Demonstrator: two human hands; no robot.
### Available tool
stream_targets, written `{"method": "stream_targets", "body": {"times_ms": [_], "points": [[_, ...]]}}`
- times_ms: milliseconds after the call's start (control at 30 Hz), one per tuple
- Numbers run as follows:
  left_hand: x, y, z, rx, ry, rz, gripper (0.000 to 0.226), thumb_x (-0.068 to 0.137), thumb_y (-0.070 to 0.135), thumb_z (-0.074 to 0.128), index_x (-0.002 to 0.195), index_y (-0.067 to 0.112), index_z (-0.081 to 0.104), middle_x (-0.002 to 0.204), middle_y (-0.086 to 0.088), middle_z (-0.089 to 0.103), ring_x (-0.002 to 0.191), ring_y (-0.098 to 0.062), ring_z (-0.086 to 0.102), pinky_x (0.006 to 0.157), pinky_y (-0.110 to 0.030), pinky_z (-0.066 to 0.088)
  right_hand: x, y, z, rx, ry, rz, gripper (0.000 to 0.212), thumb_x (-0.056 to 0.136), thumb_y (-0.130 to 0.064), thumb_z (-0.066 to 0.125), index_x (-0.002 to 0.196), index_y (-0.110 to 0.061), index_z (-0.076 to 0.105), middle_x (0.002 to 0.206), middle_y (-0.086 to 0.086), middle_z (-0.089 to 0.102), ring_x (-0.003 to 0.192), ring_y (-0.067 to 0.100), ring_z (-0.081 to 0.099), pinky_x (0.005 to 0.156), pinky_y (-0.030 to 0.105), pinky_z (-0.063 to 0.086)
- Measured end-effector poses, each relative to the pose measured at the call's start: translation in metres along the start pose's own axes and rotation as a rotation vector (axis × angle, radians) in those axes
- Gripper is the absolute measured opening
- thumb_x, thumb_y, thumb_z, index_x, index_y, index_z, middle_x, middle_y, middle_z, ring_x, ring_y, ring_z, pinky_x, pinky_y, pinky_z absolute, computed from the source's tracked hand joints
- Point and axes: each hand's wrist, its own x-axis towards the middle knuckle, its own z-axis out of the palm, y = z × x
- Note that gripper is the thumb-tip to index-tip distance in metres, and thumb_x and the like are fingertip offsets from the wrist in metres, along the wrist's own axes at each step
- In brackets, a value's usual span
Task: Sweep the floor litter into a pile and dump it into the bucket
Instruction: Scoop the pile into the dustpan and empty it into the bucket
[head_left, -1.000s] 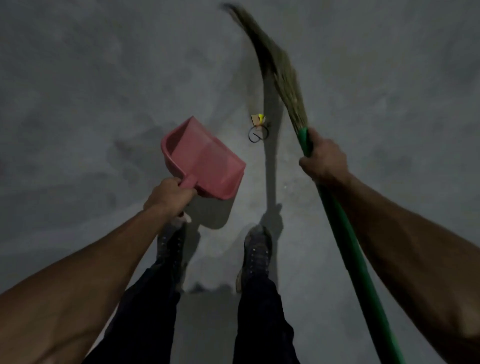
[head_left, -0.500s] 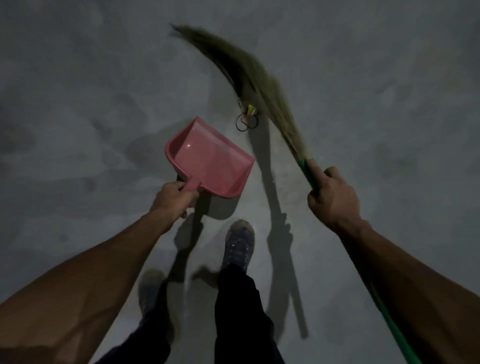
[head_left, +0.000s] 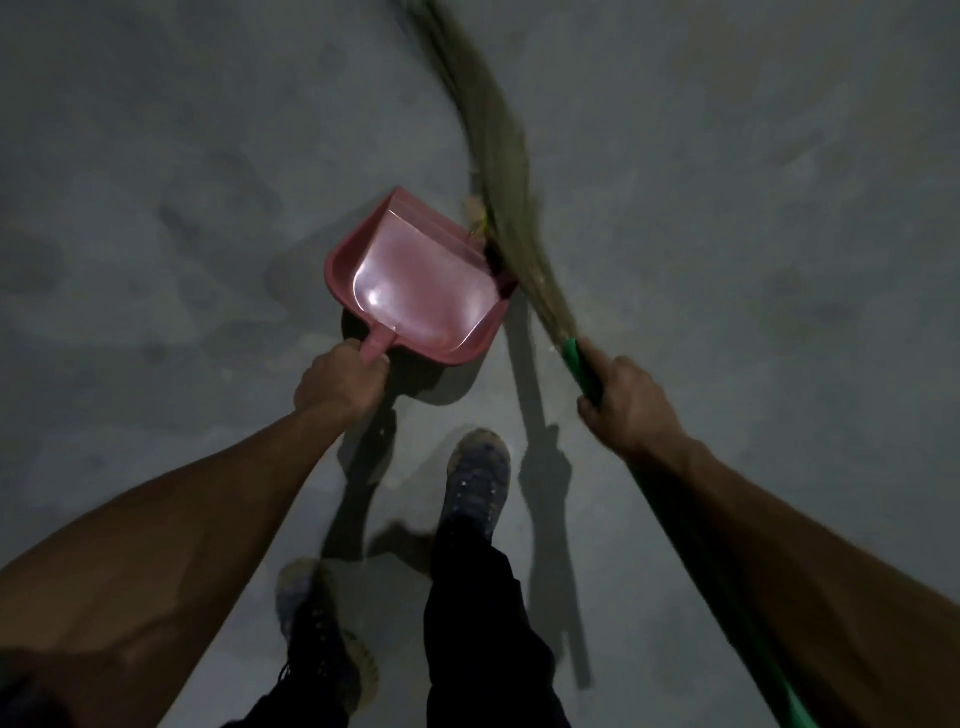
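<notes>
Head view: a person looks down at a dim grey concrete floor (head_left: 182, 218). At the centre of the frame the left hand (head_left: 340, 387) is clenched round the short handle of a pink dustpan (head_left: 415, 280), knuckles up, the forearm running in from the lower left corner. The pan's open mouth faces the upper right, and its inside catches a bright glare near the handle. Whether its front lip touches the floor cannot be told; a dark shadow lies under its near edge.

At the centre right, the right hand (head_left: 631, 408) grasps the green handle of a broom (head_left: 501, 171), fingers wrapped just below where the straw head begins. The handle slants down toward the lower right corner along the forearm. The straw bristles sweep upward in a curve to the top centre of the frame, blurred by motion, and their lower part lies against the right edge of the pan's mouth.

The litter (head_left: 475, 213), a small pale scrap with a touch of yellow, sits at the pan's upper right lip, touching the bristles and partly hidden by them; its exact make-up is too blurred to tell.

In the lower centre two legs in dark trousers end in worn shoes (head_left: 478, 478), one ahead of the other.
</notes>
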Motion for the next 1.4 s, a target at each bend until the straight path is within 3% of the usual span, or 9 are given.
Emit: {"method": "stream_targets", "body": {"times_ms": [167, 433, 533, 667, 833, 1033, 1133, 1233, 1400], "points": [[0.001, 0.000, 0.001, 0.036, -0.015, -0.007, 0.029, 0.099, 0.039, 0.049, 0.100, 0.011, 0.056, 0.084, -0.007, 0.057, 0.067, -0.021, 0.053, 0.057, -0.029, 0.036, -0.060, 0.001, 0.024, 0.023, -0.069, -0.128, 0.074, 0.090, -0.024, 0.058, 0.155, -0.032, 0.022, 0.109, 0.013, 0.054, 0.096, 0.034, 0.056, 0.076, 0.035, 0.042], [-0.005, -0.016, 0.002, 0.103, 0.001, -0.042, 0.025, 0.101, 0.034, 0.046, 0.098, 0.010, 0.047, 0.074, -0.003, 0.044, 0.060, -0.014, 0.042, 0.051, -0.028, 0.028, -0.031, 0.011, -0.027, 0.119, 0.192, -0.103, 0.072, 0.088, -0.017, 0.064, 0.152, -0.026, 0.033, 0.123, 0.020, 0.061, 0.102, 0.037, 0.061, 0.087, 0.039, 0.048], [-0.003, -0.031, 0.006, 0.114, 0.003, -0.049, 0.028, 0.102, 0.036, 0.044, 0.100, 0.009, 0.049, 0.075, -0.004, 0.047, 0.061, -0.016, 0.045, 0.052, -0.028, 0.032, -0.002, 0.002, -0.032, 0.133, 0.141, -0.069, 0.069, 0.088, -0.016, 0.061, 0.151, -0.027, 0.034, 0.123, 0.016, 0.062, 0.090, 0.035, 0.065, 0.081, 0.046, 0.057], [-0.001, -0.038, 0.008, 0.163, 0.002, -0.027, 0.027, 0.102, 0.035, 0.042, 0.100, 0.009, 0.044, 0.077, -0.005, 0.046, 0.065, -0.018, 0.046, 0.061, -0.032, 0.036, -0.012, -0.011, 0.012, -0.026, 0.013, -0.108, 0.070, 0.089, -0.020, 0.059, 0.153, -0.026, 0.031, 0.124, 0.023, 0.057, 0.108, 0.039, 0.058, 0.086, 0.037, 0.047], [-0.006, -0.036, 0.007, 0.141, -0.012, -0.019, 0.023, 0.103, 0.033, 0.042, 0.099, 0.010, 0.040, 0.073, -0.002, 0.042, 0.059, -0.015, 0.042, 0.049, -0.028, 0.027, -0.070, -0.013, 0.054, -0.003, -0.057, -0.198, 0.071, 0.089, -0.024, 0.056, 0.153, -0.032, 0.026, 0.106, 0.013, 0.056, 0.095, 0.035, 0.058, 0.077, 0.036, 0.045], [-0.012, -0.057, 0.003, 0.119, -0.019, -0.096, 0.025, 0.103, 0.034, 0.041, 0.107, 0.009, 0.042, 0.087, -0.010, 0.052, 0.068, -0.019, 0.049, 0.061, -0.033, 0.036, -0.080, -0.013, 0.020, 0.165, 0.118, -0.175, 0.073, 0.088, -0.018, 0.064, 0.153, -0.026, 0.031, 0.124, 0.016, 0.061, 0.105, 0.033, 0.060, 0.089, 0.035, 0.046], [-0.016, -0.076, 0.001, 0.117, -0.026, -0.110, 0.028, 0.104, 0.034, 0.039, 0.109, 0.007, 0.044, 0.090, -0.010, 0.052, 0.066, -0.017, 0.047, 0.057, -0.030, 0.034, -0.042, -0.031, -0.003, 0.204, 0.147, -0.140, 0.072, 0.088, -0.017, 0.061, 0.152, -0.028, 0.031, 0.124, 0.013, 0.062, 0.089, 0.032, 0.066, 0.077, 0.045, 0.058], [-0.017, -0.090, -0.001, 0.128, -0.025, -0.107, 0.031, 0.104, 0.034, 0.037, 0.109, 0.004, 0.044, 0.091, -0.011, 0.049, 0.062, -0.015, 0.042, 0.060, -0.031, 0.032, -0.010, -0.056, -0.010, 0.233, 0.063, -0.088, 0.070, 0.091, -0.015, 0.058, 0.152, -0.030, 0.029, 0.120, 0.006, 0.057, 0.075, 0.025, 0.066, 0.056, 0.035, 0.059], [-0.009, -0.095, -0.007, 0.111, -0.003, -0.071, 0.031, 0.104, 0.033, 0.038, 0.115, 0.005, 0.045, 0.094, -0.010, 0.048, 0.077, -0.022, 0.047, 0.066, -0.035, 0.033, -0.033, -0.083, 0.037, 0.041, -0.077, -0.170, 0.070, 0.089, -0.014, 0.058, 0.153, -0.024, 0.031, 0.126, 0.017, 0.060, 0.099, 0.031, 0.063, 0.081, 0.032, 0.049]]}}
